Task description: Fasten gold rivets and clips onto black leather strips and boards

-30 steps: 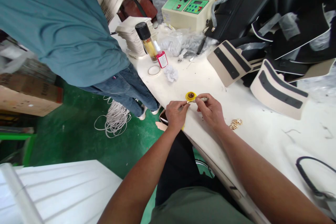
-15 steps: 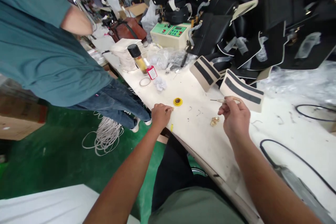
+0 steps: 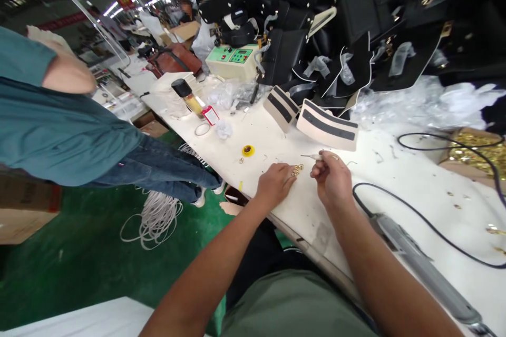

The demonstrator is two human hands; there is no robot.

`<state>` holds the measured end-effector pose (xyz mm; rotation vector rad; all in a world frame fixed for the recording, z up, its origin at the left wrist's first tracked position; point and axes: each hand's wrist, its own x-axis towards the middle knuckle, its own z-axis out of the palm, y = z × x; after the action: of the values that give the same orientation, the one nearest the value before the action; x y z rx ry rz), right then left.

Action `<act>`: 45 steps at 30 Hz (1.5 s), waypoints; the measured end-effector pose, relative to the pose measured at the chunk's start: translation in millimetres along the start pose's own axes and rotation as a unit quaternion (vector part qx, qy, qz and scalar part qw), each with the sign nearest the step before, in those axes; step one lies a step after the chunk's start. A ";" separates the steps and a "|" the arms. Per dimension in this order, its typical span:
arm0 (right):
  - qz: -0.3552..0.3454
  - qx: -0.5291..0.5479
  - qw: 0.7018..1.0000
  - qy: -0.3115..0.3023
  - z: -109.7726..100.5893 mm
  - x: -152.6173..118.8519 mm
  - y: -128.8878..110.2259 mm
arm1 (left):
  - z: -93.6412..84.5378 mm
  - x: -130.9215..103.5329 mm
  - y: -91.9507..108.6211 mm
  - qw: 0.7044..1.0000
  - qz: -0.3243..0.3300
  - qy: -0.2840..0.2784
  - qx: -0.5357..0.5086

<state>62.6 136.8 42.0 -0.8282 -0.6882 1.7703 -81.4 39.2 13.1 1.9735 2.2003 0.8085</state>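
My left hand [image 3: 275,185] rests low over the white table, its thumb and fingertips closed at a small cluster of gold metal fittings [image 3: 297,169]. Which piece they pinch is partly hidden by the fingers. Between the thumb and fingers of my right hand [image 3: 334,176] is a thin pointed tool with a pale handle [image 3: 315,157], its tip directed left above the fittings. A small round yellow dish [image 3: 247,151] with a dark centre sits left of the hands. One small gold piece [image 3: 241,160] lies beside it.
Behind the hands lie two beige panels with black strips [image 3: 330,129]. Black bags [image 3: 292,52] pile up at the back. A red-labelled bottle [image 3: 209,115] stands at left. A cabled grey tool [image 3: 427,268] lies at right. A person in a teal shirt [image 3: 59,126] stands left.
My left hand has moved right, from beside the yellow dish to the gold fittings. A small gold piece now lies near the dish. My right hand still holds the pointed tool. The view has shifted right.
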 end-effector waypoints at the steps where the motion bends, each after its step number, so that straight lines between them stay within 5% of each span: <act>1: 0.006 0.011 1.000 -0.003 0.1 0.2 -0.7 | 5.7 3.1 4.6 1.000 -0.011 -0.007 0.007; 7: 0.021 0.034 0.999 -0.021 1.9 -0.6 -3.7 | 11.6 10.5 6.8 0.998 -0.066 0.005 -0.016; 14: 0.049 0.027 0.997 -0.055 5.7 -9.4 2.6 | 8.2 8.5 -1.3 0.972 -0.157 0.042 -0.167; 21: 0.066 0.003 0.995 -0.069 4.7 -10.3 6.8 | 1.6 -3.2 2.7 0.890 -0.281 0.096 -0.345; 30: -0.049 -0.307 0.947 -0.080 7.6 -24.3 0.8 | 0.1 -11.8 11.0 0.770 -0.343 0.131 -0.522; 45: -0.097 -0.393 0.911 -0.080 7.3 -27.9 2.1 | 3.2 -16.2 6.4 0.767 -0.308 0.122 -0.550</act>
<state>62.5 109.2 50.8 -1.0916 -1.5933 1.3682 -71.7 25.2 8.5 0.5605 1.5548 1.6960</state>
